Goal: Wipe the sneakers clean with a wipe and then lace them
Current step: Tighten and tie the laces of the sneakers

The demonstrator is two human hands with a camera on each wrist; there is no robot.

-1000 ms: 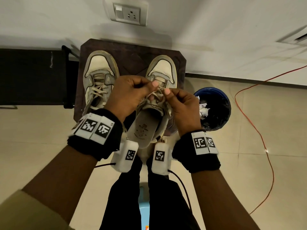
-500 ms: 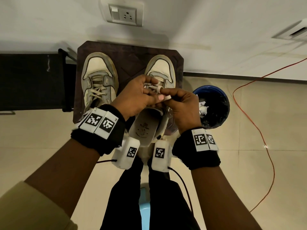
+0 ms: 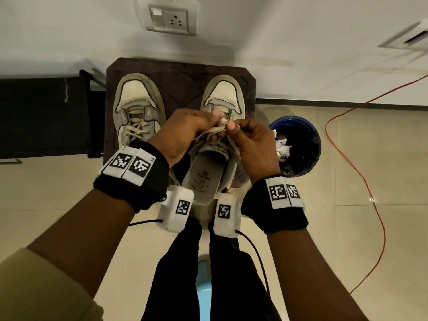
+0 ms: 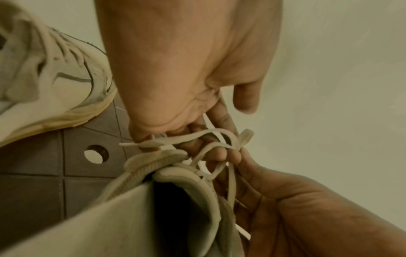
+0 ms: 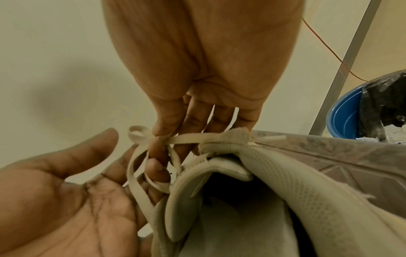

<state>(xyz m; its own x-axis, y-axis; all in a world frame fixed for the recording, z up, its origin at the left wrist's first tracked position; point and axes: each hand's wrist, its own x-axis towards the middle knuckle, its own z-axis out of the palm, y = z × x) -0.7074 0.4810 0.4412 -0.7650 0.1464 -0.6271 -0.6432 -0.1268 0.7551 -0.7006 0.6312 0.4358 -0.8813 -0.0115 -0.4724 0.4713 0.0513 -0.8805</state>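
Note:
Two worn white-and-grey sneakers stand on a brown stool (image 3: 183,72). The left sneaker (image 3: 139,107) is laced. Over the right sneaker (image 3: 222,96) both hands work its beige lace (image 3: 214,130). My left hand (image 3: 214,118) pinches one strand and my right hand (image 3: 231,128) pinches another, thumbs almost touching. In the left wrist view the left hand (image 4: 153,139) grips the lace (image 4: 211,133) above the tongue (image 4: 158,154). In the right wrist view the right hand (image 5: 162,137) pinches a strand beside a small loop (image 5: 136,135), with the left hand's fingers (image 5: 156,167) threaded among the strands.
A blue bin (image 3: 298,144) lined with a black bag and holding crumpled wipes stands right of the stool. An orange cable (image 3: 361,177) runs over the tiled floor on the right. A dark bench (image 3: 41,117) sits left, a wall socket (image 3: 171,19) behind.
Both hands stay over the right sneaker's laces. They shifted slightly toward the toe and closer together, and lace strands now hang looped between them.

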